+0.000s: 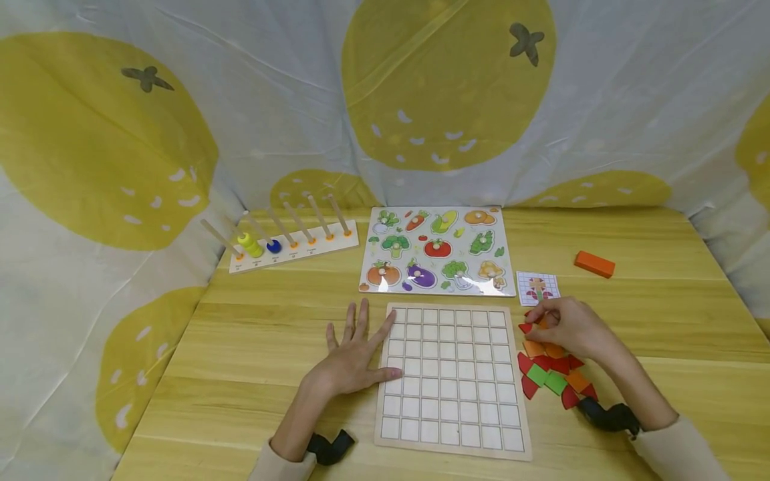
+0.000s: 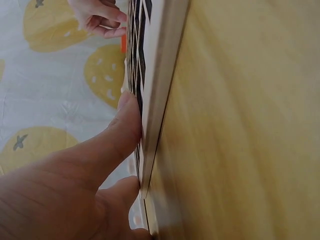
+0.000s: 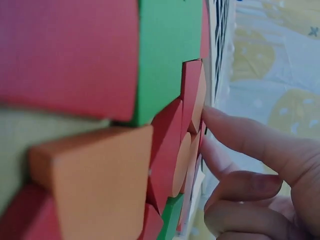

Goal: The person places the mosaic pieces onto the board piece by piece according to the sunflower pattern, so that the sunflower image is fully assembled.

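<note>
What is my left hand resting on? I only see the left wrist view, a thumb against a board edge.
Observer: Your left hand lies flat on the table, thumb touching the grid board.
Operator: Are any tiles on the board?
Observer: No, every square is bare.
Operator: Where are the tiles?
Observer: The tiles are piled right of the board, under your right hand.

Wooden table (image 1: 650,314) bearing puzzle boards (image 1: 452,377), tiles (image 1: 550,381)

front: bare worktop (image 1: 252,334) left of grid board (image 1: 452,374), open pass
right: tile pile (image 1: 550,374) beside board, blocks
back: vegetable puzzle (image 1: 438,250), peg rack (image 1: 293,244)
far right: orange block (image 1: 594,264), room around it
</note>
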A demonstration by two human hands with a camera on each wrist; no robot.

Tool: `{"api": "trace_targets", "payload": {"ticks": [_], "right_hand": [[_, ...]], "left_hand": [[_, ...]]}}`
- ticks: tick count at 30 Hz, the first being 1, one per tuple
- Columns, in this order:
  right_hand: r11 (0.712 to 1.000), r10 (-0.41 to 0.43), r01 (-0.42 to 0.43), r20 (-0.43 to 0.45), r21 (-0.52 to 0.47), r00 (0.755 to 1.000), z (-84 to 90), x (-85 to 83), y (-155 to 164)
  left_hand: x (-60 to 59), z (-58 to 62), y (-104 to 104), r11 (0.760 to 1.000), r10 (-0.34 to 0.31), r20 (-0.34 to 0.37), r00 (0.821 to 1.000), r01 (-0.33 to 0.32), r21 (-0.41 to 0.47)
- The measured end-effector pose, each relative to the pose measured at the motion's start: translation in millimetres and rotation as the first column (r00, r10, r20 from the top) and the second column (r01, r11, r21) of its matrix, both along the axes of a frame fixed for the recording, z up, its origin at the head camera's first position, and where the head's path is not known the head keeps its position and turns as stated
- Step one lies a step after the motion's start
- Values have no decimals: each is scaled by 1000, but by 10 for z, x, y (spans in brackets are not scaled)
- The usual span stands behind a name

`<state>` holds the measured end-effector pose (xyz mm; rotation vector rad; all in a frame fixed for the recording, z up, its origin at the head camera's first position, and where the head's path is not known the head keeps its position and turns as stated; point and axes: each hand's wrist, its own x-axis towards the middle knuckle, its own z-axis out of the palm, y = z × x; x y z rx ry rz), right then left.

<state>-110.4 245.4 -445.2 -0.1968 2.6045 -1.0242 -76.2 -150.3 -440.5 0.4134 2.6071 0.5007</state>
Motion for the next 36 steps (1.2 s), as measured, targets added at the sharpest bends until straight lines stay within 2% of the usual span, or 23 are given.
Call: {"api": "trace_targets", "payload": {"ticks": [24,36], "right_hand": [[1000,28,-29,-35,-5,999,27,-28,38],[999,29,-29,-8,-40,1000,23,-15,40]], "left_hand": [[-31,-22,-25,1000,12,39,999,-12,1],[-39,-26,-23,1000,5,38,999,-5,3]]}}
